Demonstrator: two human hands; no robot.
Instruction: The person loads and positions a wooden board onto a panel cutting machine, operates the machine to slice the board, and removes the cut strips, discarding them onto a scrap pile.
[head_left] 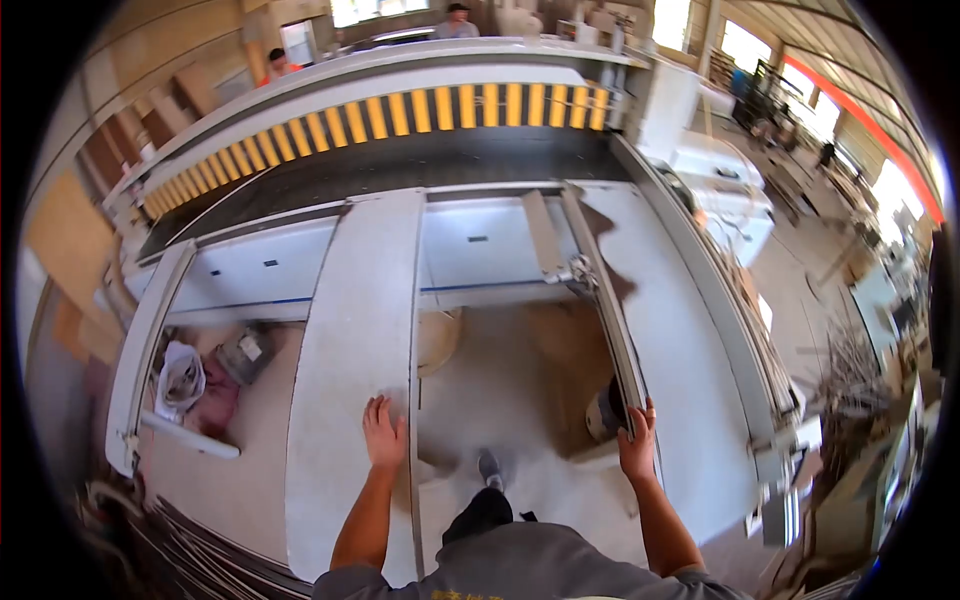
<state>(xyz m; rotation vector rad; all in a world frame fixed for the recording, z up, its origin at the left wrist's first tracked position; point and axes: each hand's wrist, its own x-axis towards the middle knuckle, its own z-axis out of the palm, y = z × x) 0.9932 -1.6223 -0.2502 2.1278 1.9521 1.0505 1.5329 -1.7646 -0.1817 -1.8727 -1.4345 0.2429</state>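
Observation:
My left hand (384, 430) lies with its fingers spread on the white table panel (350, 330) near its right edge, holding nothing. At the right, my right hand (638, 440) has its fingers over the long metal rail (612, 320) beside the wider white panel (680, 340). A metal fitting (575, 270) sits partway up that rail, next to a flat strip (543, 232). Ahead is a long machine with a black bed (400, 165) and a yellow-and-white striped guard (440, 108).
A white sack (180, 378) and a grey container (245, 355) stand on the floor at the left. Two people (457, 24) are behind the machine. Thin strips (190, 550) lie at the lower left; scrap (860, 370) is piled at the right.

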